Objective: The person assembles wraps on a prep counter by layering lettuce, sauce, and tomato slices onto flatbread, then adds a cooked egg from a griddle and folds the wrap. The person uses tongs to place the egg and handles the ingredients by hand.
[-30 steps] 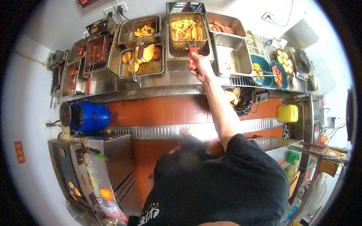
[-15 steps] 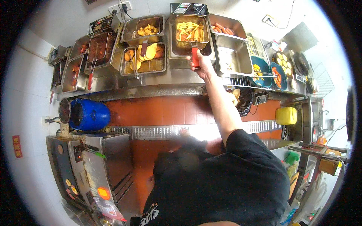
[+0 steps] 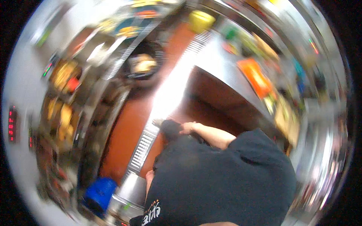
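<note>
My right hand (image 3: pixel 186 128) is down in front of my body, close to my dark trouser leg. Nothing shows in it, but blur smears its fingers. Low by my left side, part of my left hand (image 3: pixel 149 176) comes out from under the black shirt, its fingers mostly hidden. Away to the left, out of reach of both hands, the fryer basket of fries (image 3: pixel 63 73) sits in its fryer with its red handle (image 3: pixel 72 83) toward the aisle. Beside it, a tray of flat yellow fried pieces (image 3: pixel 65 116) rests on the counter.
A black-lined bin (image 3: pixel 145 64) stands under the counter's edge. A metal worktop (image 3: pixel 222 56) with an orange package (image 3: pixel 254 77) is at right. The yellow jug (image 3: pixel 201 21) is at the far end, the blue barrel (image 3: pixel 98 196) at lower left. A metal drain strip (image 3: pixel 141 150) crosses the red floor.
My right hand has let go of the red basket handle and dropped back to my body. The whole view has swung to the right, so the fryers now lie at the left.
</note>
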